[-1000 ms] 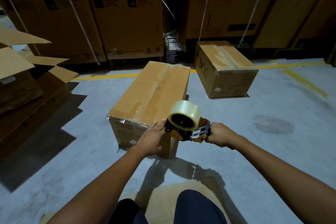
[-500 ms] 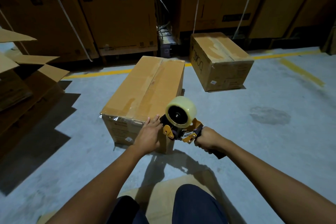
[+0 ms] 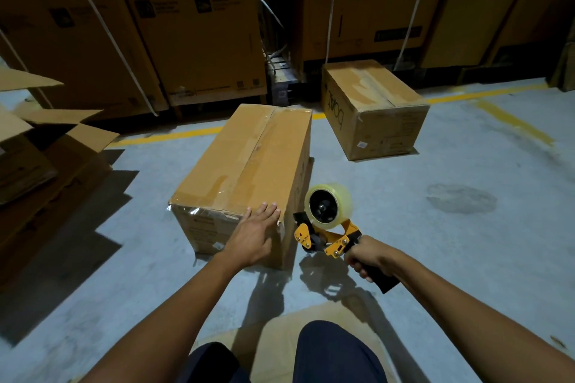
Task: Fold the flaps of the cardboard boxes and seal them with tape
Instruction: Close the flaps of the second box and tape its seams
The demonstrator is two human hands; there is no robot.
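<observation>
A long closed cardboard box (image 3: 245,165) lies on the floor in front of me, with clear tape along its top seam and over its near edge. My left hand (image 3: 255,235) lies flat against the box's near end, fingers together at the top corner. My right hand (image 3: 368,253) grips the black handle of a yellow tape dispenser (image 3: 326,227), which carries a roll of clear tape and hangs in the air just right of the box's near corner, apart from it.
A second taped box (image 3: 379,109) sits farther back on the right. Open boxes with raised flaps (image 3: 46,146) stand at the left. Tall strapped cartons (image 3: 193,25) line the back behind a yellow floor line. Flat cardboard (image 3: 280,345) lies under my knees.
The tape dispenser has come off the box's near end and moved right and down. My left hand slid from the top edge onto the box's end face.
</observation>
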